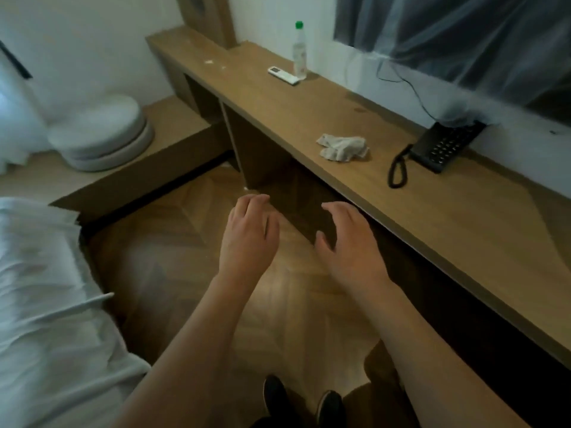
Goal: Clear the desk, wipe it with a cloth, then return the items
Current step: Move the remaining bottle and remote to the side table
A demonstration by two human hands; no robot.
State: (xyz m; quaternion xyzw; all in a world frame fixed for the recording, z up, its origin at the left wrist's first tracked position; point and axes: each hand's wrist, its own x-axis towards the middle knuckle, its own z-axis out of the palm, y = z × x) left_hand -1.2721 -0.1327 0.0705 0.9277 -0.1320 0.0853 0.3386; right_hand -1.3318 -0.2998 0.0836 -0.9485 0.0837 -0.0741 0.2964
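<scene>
A long wooden desk (457, 230) runs along the wall on the right. On it lie a crumpled grey-white cloth (343, 147), a black corded telephone (441, 149), a white remote (283, 75) and a clear bottle with a green cap (299, 52). Small white scraps (210, 61) lie on the far end. My left hand (247, 239) and my right hand (349, 245) hover over the floor in front of the desk, both with relaxed fingers, holding nothing, apart from every item.
A television (463, 41) covered in sheer plastic hangs above the desk, with a cable (411, 84) trailing down. A bed with white sheets (46, 304) is at the left. A round white cushion (102, 134) sits on a low wooden platform. Wooden floor lies between bed and desk.
</scene>
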